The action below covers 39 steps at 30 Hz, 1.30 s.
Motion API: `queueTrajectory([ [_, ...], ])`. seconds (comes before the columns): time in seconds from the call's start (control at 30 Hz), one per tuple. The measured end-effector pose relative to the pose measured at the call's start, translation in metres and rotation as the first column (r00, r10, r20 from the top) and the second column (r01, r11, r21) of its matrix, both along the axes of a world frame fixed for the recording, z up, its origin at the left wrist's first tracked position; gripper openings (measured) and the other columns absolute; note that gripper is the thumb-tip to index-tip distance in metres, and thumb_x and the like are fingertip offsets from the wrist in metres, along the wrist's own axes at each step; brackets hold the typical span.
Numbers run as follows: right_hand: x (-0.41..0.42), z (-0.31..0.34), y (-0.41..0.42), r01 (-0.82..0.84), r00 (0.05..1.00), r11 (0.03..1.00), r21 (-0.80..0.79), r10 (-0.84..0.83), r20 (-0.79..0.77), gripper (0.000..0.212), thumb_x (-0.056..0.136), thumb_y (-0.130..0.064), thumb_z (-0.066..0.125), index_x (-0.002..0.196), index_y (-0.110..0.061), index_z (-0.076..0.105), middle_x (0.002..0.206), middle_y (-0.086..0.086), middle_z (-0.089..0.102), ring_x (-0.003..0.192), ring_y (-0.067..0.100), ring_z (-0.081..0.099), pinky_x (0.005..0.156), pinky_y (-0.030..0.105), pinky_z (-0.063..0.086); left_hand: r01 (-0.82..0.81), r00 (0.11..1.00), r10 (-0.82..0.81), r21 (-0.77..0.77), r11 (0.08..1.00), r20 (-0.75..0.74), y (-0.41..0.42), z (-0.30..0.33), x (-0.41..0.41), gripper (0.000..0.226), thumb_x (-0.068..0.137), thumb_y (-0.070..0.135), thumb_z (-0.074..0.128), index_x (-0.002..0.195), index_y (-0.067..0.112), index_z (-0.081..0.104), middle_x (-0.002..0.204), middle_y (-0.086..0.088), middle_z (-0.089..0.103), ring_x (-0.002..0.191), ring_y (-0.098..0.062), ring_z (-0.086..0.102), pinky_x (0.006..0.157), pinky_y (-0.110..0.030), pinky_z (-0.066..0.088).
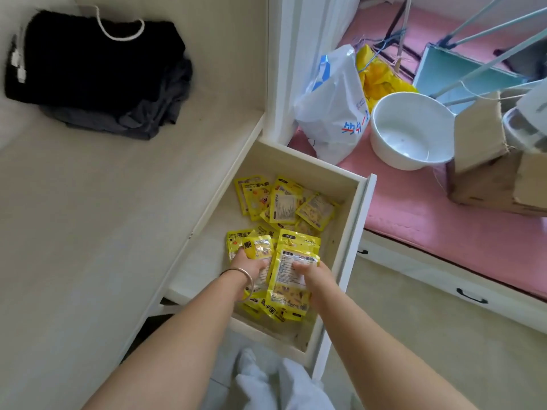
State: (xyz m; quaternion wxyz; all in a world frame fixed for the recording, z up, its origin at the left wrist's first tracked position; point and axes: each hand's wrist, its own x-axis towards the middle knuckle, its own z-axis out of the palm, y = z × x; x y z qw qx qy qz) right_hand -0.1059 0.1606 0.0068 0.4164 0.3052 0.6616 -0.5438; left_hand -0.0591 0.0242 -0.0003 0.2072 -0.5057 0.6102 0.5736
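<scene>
An open cream drawer [352, 232] holds several yellow snack packets. One loose group of packets [284, 202] lies at the far end. A nearer pile sits under both hands. My left hand [247, 266], with a bangle on the wrist, grips a small yellow packet [259, 247] at the pile's left side. My right hand [310, 272] holds a larger yellow packet [288, 284] by its right edge, thumb on its printed back. Most fingers of both hands are hidden behind the packets.
A cream bed platform [103, 217] lies left, with folded black clothes [97, 72] at its back. Right of the drawer, a pink mat [414, 208] carries a white plastic bag [334, 105], a white bowl [411, 131] and a cardboard box [491, 173]. White fabric [275, 383] lies by my legs.
</scene>
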Motion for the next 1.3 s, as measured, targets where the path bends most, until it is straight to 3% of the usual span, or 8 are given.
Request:
queueTrajectory([
  [0.17, -0.003, -0.021, -0.003, -0.091, 0.996, 0.984, 0.152, 0.092, -0.001, 0.026, 0.086, -0.006, 0.059, 0.111, -0.011, 0.054, 0.113, 0.01, 0.063, 0.097, 0.028, 0.059, 0.087, 0.037, 0.049, 0.071, 0.99, -0.068, -0.021, 0.997, 0.12, 0.01, -0.027, -0.004, 0.088, 0.085, 0.025, 0.065, 0.151, 0.015, 0.007, 0.154, -0.012, 0.027, 0.136, -0.035, 0.035, 0.111, -0.047, 0.034],
  [0.3, -0.003, -0.032, -0.009, -0.164, 0.987, 0.955, 0.249, 0.158, 0.045, 0.014, 0.089, 0.001, 0.053, 0.09, -0.012, 0.047, 0.102, 0.011, 0.06, 0.106, 0.032, 0.059, 0.091, 0.039, 0.048, 0.177, 0.967, -0.162, -0.062, 0.982, 0.196, 0.006, -0.048, 0.002, 0.083, 0.088, 0.022, 0.061, 0.151, 0.016, 0.006, 0.156, -0.011, 0.023, 0.14, -0.034, 0.03, 0.111, -0.044, 0.032],
  [0.5, 0.002, -0.053, -0.008, -0.224, 0.97, 0.914, 0.339, 0.244, -0.018, 0.042, 0.088, -0.003, 0.052, 0.129, -0.006, 0.046, 0.121, 0.014, 0.057, 0.091, 0.02, 0.05, 0.081, 0.029, 0.044, 0.375, 0.916, -0.314, -0.254, 0.891, 0.251, 0.003, -0.048, 0.006, 0.08, 0.082, 0.028, 0.069, 0.146, 0.019, 0.022, 0.138, -0.009, 0.05, 0.122, -0.032, 0.052, 0.098, -0.039, 0.044],
  [0.63, 0.009, -0.047, -0.015, -0.172, 0.975, 0.896, 0.41, 0.214, -0.059, 0.057, 0.082, -0.003, 0.051, 0.136, -0.016, 0.04, 0.125, 0.008, 0.055, 0.108, 0.029, 0.06, 0.094, 0.043, 0.052, 0.381, 0.917, -0.307, -0.328, 0.864, 0.256, 0.0, -0.042, 0.011, 0.08, 0.076, 0.028, 0.074, 0.142, 0.024, 0.029, 0.141, -0.007, 0.044, 0.124, -0.029, 0.049, 0.101, -0.04, 0.043],
  [0.77, 0.012, -0.023, -0.02, -0.193, 0.937, 0.872, 0.449, 0.3, -0.18, 0.066, 0.083, -0.004, 0.057, 0.142, -0.019, 0.032, 0.144, 0.003, 0.038, 0.118, 0.025, 0.053, 0.093, 0.042, 0.051, 0.257, 0.966, -0.233, -0.403, 0.878, 0.108, -0.006, -0.024, 0.011, 0.059, 0.077, 0.022, 0.073, 0.129, 0.024, 0.046, 0.127, -0.002, 0.054, 0.113, -0.024, 0.057, 0.096, -0.036, 0.048],
  [1.0, 0.024, 0.031, -0.044, -0.187, 0.841, 0.938, 0.294, 0.307, -0.445, 0.045, 0.085, -0.009, 0.054, 0.127, -0.024, 0.045, 0.109, -0.003, 0.057, 0.089, 0.018, 0.06, 0.081, 0.042, 0.054, 0.156, 0.954, -0.23, -0.338, 0.928, -0.192, -0.006, 0.028, 0.026, 0.026, 0.08, 0.014, 0.068, 0.105, 0.022, 0.063, 0.085, 0.008, 0.063, 0.087, -0.016, 0.065, 0.091, -0.031, 0.052],
  [1.17, 0.044, 0.066, -0.065, -0.379, 0.694, 0.894, 0.238, 0.445, -0.566, 0.038, 0.085, -0.011, 0.055, 0.121, -0.023, 0.049, 0.1, -0.003, 0.061, 0.085, 0.021, 0.062, 0.077, 0.043, 0.053, -0.048, 0.958, -0.078, -0.424, 0.904, -0.275, -0.015, 0.068, 0.064, 0.028, 0.079, 0.014, 0.066, 0.101, 0.03, 0.061, 0.086, 0.006, 0.062, 0.073, -0.012, 0.061, 0.083, -0.026, 0.052],
  [1.3, 0.074, 0.092, -0.089, -0.632, 0.46, 0.739, 0.234, 0.601, -0.654, 0.036, 0.083, -0.012, 0.056, 0.117, -0.023, 0.051, 0.098, -0.001, 0.062, 0.085, 0.018, 0.06, 0.075, 0.034, 0.05, -0.291, 0.933, 0.13, -0.488, 0.823, -0.336, -0.024, 0.11, 0.112, 0.032, 0.081, 0.015, 0.066, 0.112, 0.023, 0.058, 0.094, 0.007, 0.059, 0.076, -0.012, 0.059, 0.08, -0.022, 0.049],
])
